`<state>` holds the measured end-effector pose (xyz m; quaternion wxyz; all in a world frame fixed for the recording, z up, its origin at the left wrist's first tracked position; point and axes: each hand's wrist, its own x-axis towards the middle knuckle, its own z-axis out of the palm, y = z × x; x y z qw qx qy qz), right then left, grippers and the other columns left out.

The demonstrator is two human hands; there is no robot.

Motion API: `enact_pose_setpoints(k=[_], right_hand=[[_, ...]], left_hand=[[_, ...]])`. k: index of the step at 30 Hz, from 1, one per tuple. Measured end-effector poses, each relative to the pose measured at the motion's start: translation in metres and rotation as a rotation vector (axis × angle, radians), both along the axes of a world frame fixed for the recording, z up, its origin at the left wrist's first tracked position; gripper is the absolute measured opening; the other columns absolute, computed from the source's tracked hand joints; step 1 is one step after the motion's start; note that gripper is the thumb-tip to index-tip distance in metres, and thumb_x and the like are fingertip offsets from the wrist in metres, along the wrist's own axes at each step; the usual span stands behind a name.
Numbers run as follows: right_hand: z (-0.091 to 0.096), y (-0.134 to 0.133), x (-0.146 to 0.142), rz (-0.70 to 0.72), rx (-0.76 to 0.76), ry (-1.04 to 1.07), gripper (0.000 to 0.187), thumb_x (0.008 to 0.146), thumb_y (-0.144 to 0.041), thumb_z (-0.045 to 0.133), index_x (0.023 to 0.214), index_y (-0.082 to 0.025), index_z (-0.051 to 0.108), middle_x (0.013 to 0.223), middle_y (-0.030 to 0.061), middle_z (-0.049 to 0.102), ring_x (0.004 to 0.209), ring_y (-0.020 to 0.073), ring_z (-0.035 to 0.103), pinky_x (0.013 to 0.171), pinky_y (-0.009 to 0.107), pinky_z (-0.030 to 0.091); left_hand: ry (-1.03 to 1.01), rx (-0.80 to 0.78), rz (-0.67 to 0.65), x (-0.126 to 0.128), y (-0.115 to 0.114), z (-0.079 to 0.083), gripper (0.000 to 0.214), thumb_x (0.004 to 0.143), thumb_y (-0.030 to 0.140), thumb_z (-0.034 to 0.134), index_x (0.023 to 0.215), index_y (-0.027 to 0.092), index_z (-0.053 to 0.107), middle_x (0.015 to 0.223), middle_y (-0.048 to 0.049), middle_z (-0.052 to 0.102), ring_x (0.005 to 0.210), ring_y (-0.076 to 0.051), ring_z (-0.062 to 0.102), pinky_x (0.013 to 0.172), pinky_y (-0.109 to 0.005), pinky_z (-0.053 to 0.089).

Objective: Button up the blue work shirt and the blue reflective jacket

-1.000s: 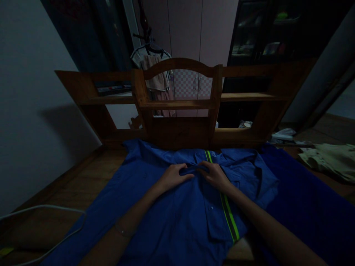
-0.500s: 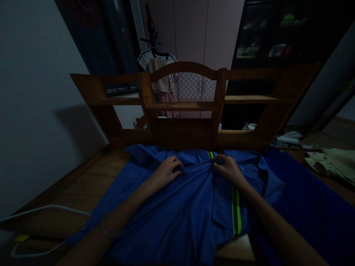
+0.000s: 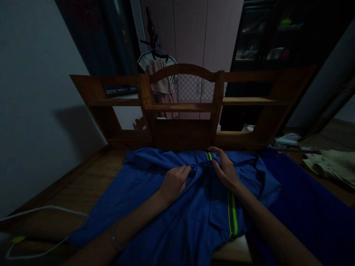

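Observation:
A blue work shirt with yellow-green and dark reflective stripes lies spread over a wooden surface. My left hand is closed, its fingers pinching the cloth near the middle of the front. To its right, my right hand rests on the shirt beside the upper stripe, thumb and fingers apart and not gripping. A chest pocket flap lies below my right hand. Small buttons show faintly in the dim light. The cloth under my left fingertips is partly hidden.
A wooden headboard with shelves stands directly behind the shirt. Darker blue fabric lies on the right, with pale cloth beyond it. A white cable loops at the left. Clothes hang on a coat stand farther back.
My left hand has moved slightly right and closed on the shirt front. My right hand has let go of the cloth, and its fingers have spread.

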<state>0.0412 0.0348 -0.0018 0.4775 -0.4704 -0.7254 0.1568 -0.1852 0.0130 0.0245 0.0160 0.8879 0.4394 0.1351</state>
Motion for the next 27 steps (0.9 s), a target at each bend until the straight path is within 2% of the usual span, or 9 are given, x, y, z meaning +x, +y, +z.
enact_pose_setpoints(k=[3, 5, 6, 9, 13, 16, 19, 21, 27], right_hand=[[0.009, -0.008, -0.008, 0.133, 0.041, -0.067, 0.048, 0.089, -0.027, 0.046, 0.135, -0.024, 0.034, 0.136, 0.0062, 0.044, 0.127, 0.0209, 0.038, 0.108, 0.040, 0.027], [0.005, -0.009, -0.013, 0.212, 0.034, -0.141, 0.050, 0.087, -0.028, 0.053, 0.134, -0.023, 0.037, 0.128, 0.0068, 0.051, 0.121, 0.0218, 0.044, 0.108, 0.042, 0.026], [0.001, -0.007, -0.016, 0.241, 0.018, -0.170, 0.048, 0.086, -0.028, 0.055, 0.131, -0.023, 0.040, 0.120, 0.0067, 0.055, 0.114, 0.0217, 0.049, 0.105, 0.042, 0.030], [-0.012, -0.003, -0.019, 0.258, -0.062, -0.202, 0.035, 0.083, -0.027, 0.059, 0.117, -0.021, 0.050, 0.092, 0.0036, 0.060, 0.088, 0.0184, 0.056, 0.084, 0.033, 0.043], [-0.018, -0.004, -0.021, 0.250, -0.170, -0.224, 0.015, 0.084, -0.027, 0.057, 0.098, -0.021, 0.056, 0.071, -0.0017, 0.054, 0.063, 0.0130, 0.051, 0.059, 0.024, 0.038], [-0.014, -0.006, -0.023, 0.263, -0.196, -0.226, 0.016, 0.084, -0.028, 0.057, 0.098, -0.021, 0.056, 0.074, -0.0009, 0.055, 0.064, 0.0131, 0.051, 0.059, 0.024, 0.038], [-0.011, -0.006, -0.025, 0.259, -0.092, -0.171, 0.027, 0.080, -0.029, 0.063, 0.104, -0.021, 0.056, 0.104, 0.0068, 0.057, 0.096, 0.0203, 0.053, 0.082, 0.031, 0.042], [-0.010, -0.006, -0.026, 0.277, -0.061, -0.150, 0.032, 0.079, -0.029, 0.065, 0.108, -0.022, 0.055, 0.112, 0.0079, 0.055, 0.107, 0.0227, 0.049, 0.092, 0.036, 0.038], [-0.014, -0.007, -0.027, 0.333, -0.165, -0.130, 0.014, 0.084, -0.027, 0.058, 0.096, -0.020, 0.059, 0.090, 0.0037, 0.061, 0.088, 0.0184, 0.056, 0.081, 0.031, 0.041]], left_hand=[[-0.211, -0.154, 0.084, 0.007, 0.009, -0.009, 0.018, 0.084, 0.012, 0.044, 0.097, 0.021, 0.051, 0.086, -0.0020, 0.062, 0.078, -0.017, 0.061, 0.072, -0.026, 0.044], [-0.360, -0.242, 0.130, 0.008, 0.014, -0.016, 0.014, 0.082, 0.014, 0.048, 0.093, 0.022, 0.052, 0.084, -0.0001, 0.063, 0.078, -0.016, 0.062, 0.071, -0.024, 0.044], [-0.437, -0.288, 0.147, 0.007, 0.015, -0.020, 0.011, 0.081, 0.016, 0.050, 0.090, 0.022, 0.052, 0.084, 0.0005, 0.063, 0.079, -0.015, 0.063, 0.072, -0.024, 0.045], [-0.651, -0.458, 0.185, 0.001, 0.019, -0.029, 0.005, 0.080, 0.021, 0.054, 0.085, 0.021, 0.052, 0.083, 0.0007, 0.064, 0.081, -0.015, 0.064, 0.075, -0.024, 0.047], [-0.812, -0.677, 0.177, -0.008, 0.023, -0.035, 0.016, 0.079, 0.027, 0.060, 0.090, 0.018, 0.053, 0.089, -0.0026, 0.065, 0.087, -0.017, 0.064, 0.080, -0.029, 0.049], [-0.838, -0.778, 0.127, -0.013, 0.029, -0.034, 0.028, 0.074, 0.029, 0.068, 0.096, 0.016, 0.057, 0.096, -0.0057, 0.065, 0.093, -0.018, 0.062, 0.084, -0.031, 0.048], [-0.798, -0.824, 0.102, -0.018, 0.032, -0.033, 0.032, 0.070, 0.033, 0.072, 0.093, 0.015, 0.062, 0.096, -0.0062, 0.064, 0.092, -0.019, 0.061, 0.083, -0.030, 0.048], [-0.766, -0.841, 0.087, -0.021, 0.033, -0.031, 0.032, 0.068, 0.035, 0.074, 0.090, 0.014, 0.065, 0.093, -0.0052, 0.065, 0.090, -0.018, 0.060, 0.082, -0.029, 0.047], [-0.715, -1.004, 0.003, -0.026, 0.034, -0.022, 0.034, 0.067, 0.036, 0.074, 0.092, 0.015, 0.068, 0.088, -0.0040, 0.067, 0.080, -0.016, 0.060, 0.074, -0.025, 0.046]])
